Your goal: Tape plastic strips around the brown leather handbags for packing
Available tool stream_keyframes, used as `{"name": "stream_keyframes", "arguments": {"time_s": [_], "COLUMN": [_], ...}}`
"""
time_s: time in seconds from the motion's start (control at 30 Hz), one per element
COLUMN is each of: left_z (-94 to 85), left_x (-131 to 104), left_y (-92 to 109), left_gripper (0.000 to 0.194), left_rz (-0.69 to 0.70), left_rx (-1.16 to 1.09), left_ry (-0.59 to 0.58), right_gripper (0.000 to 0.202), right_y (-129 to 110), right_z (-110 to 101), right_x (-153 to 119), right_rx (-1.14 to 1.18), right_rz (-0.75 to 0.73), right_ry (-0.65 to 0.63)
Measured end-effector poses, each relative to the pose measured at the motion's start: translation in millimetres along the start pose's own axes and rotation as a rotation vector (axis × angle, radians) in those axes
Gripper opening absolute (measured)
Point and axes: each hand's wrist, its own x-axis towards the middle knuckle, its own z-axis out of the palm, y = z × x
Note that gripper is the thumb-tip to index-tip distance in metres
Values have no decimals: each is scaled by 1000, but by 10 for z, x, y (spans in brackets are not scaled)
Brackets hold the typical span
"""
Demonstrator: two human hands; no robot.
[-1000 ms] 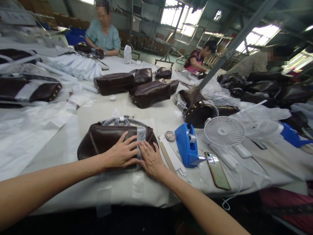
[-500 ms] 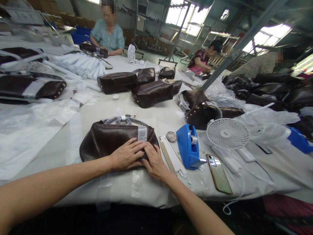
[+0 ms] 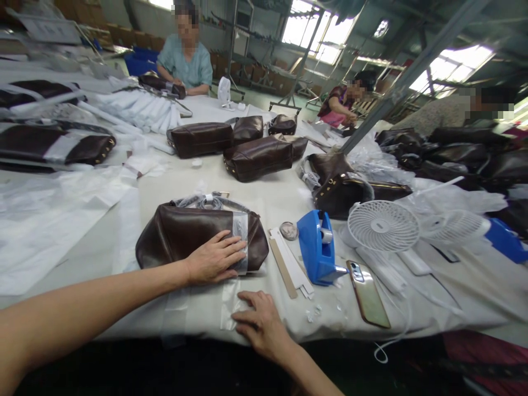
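Handbag [image 3: 185, 234] lying on its side close to the near edge of the table [image 3: 274, 192], with its long axis running left to right, roughly along that edge, and its plastic-wrapped strap [image 3: 213, 203] pointing away, on the far side. Dark brown, smooth and glossy, with a slanting seam or crease toward the left end and a translucent band [image 3: 240, 224] over the front toward the right end. Left hand [image 3: 216, 256] flat on the front and band, fingers slightly spread; right hand [image 3: 263, 324] off the handbag, fingers bent and apart by a clear strip [image 3: 229, 302] at the table edge, contact with it impossible to tell. Table surface pale and creased; to the right, card strips [image 3: 286, 264], blue tape dispenser [image 3: 315, 250], phone [image 3: 369, 300] and white fan [image 3: 383, 225]. Farther back, more brown handbags [image 3: 259, 157], then three people [image 3: 185, 63], slanting metal post [image 3: 408, 82] and bright windows [image 3: 317, 33].
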Motion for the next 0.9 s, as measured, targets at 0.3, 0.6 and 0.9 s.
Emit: {"name": "stream_keyframes", "arguments": {"time_s": [0.3, 0.6, 0.9], "left_z": [9, 37, -3], "left_x": [-11, -18, -9], "left_y": [-18, -29, -5], "left_gripper": [41, 41, 40], "left_rz": [17, 29, 19], "left_rx": [13, 23, 27], "left_ry": [14, 47, 53], "right_gripper": [11, 42, 38], "right_y": [-59, 43, -87], "right_z": [110, 236, 104], "right_x": [43, 10, 93], "right_rx": [239, 231, 143], "right_rz": [31, -255, -344], "right_ry": [124, 336, 503]}}
